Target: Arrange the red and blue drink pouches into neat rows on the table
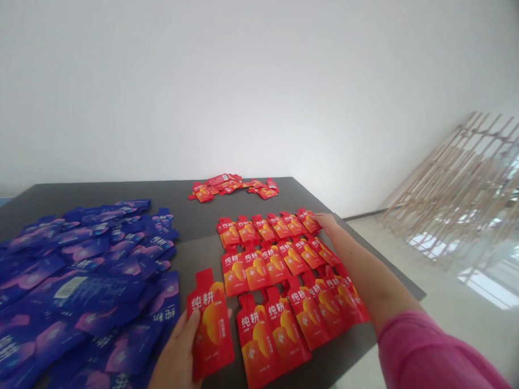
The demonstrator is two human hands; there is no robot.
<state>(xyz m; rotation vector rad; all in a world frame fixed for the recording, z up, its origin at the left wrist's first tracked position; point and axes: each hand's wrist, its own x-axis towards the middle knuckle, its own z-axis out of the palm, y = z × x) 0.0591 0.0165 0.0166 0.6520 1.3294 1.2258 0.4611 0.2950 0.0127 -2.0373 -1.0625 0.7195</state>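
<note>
My left hand (179, 353) grips a red pouch (211, 329) with yellow fruit printed on it, thumb across its front, near the table's front edge. My right hand (326, 220) reaches to the far right corner of the laid-out red pouches and touches the last pouch (308, 220) of the back row. Its fingers are partly hidden, so whether they pinch that pouch is unclear. Three rows of red pouches (276, 263) lie face up, overlapping in stacks, spouts pointing away from me. Left of them spreads a large heap of blue-purple pouches (90, 285).
At the back of the dark table (174, 186) lies a loose pile of red pouches (219, 184), with a smaller group (263, 189) beside it. A white wall (246, 92) stands behind. Wooden racks (456, 178) lean on the right above a shiny floor (430, 291).
</note>
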